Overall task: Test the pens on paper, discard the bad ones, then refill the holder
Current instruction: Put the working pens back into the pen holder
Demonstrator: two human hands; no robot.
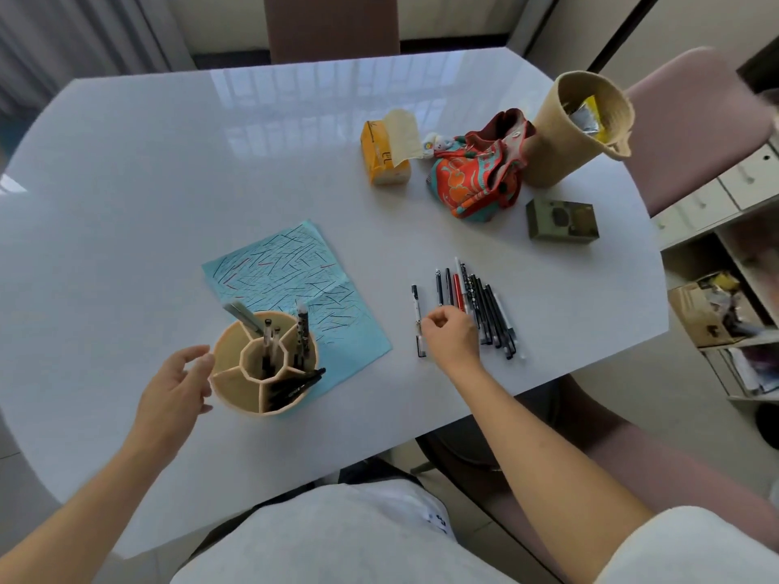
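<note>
A tan pen holder (227, 392) with several compartments stands near the table's front edge and holds several pens. It rests on the lower corner of a blue sheet of paper (295, 267) covered in test strokes. My left hand (175, 394) hovers open just left of the holder, fingers spread, apart from its wall. To the right, a row of several pens (489, 305) lies on the white table (168, 183). My right hand (453, 337) is over the near ends of those pens, fingers curled down; one black-and-white pen (416, 305) lies just left of it.
At the back right stand an orange tissue pack (381, 155), a red patterned cloth pouch (476, 179), a tall woven basket (565, 132) and a small olive box (562, 220). Pink chairs flank the table; a shelf stands at the far right.
</note>
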